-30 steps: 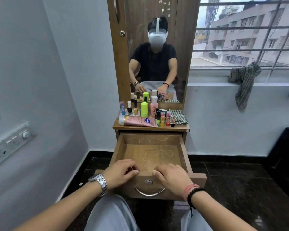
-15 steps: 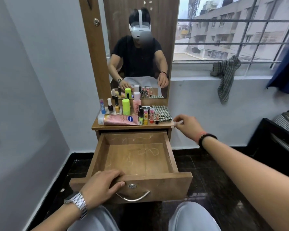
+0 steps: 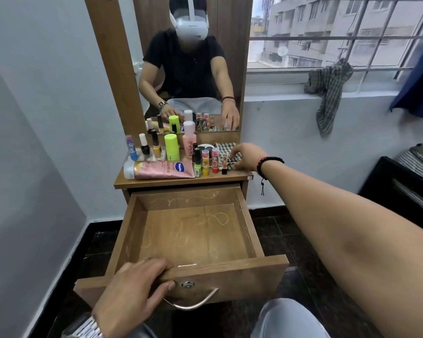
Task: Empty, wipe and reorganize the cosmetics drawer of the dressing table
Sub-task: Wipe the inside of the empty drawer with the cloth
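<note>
The wooden drawer (image 3: 248,224) is pulled out and holds nothing; white scribbles mark its bottom. My left hand (image 3: 134,289) grips its front panel, fingers over the top edge near the lock. On the dressing table top (image 3: 181,182) stand several cosmetics: a pink lotion tube (image 3: 160,169) lying flat, a green stick (image 3: 172,147), a pink bottle (image 3: 189,140), nail polishes (image 3: 144,146) and lip balms (image 3: 205,159). My right hand (image 3: 246,157) reaches over the top's right end and pinches the folded checked cloth (image 3: 226,150) there.
A mirror (image 3: 188,64) behind the table top reflects me. A second checked cloth (image 3: 329,91) hangs from the window sill at right. A dark piece of furniture (image 3: 401,189) stands at the far right. White walls close in on the left.
My right hand left the drawer front, swung out to the right, and now reaches the checked cloth on the table top. The left hand stayed on the drawer front.
</note>
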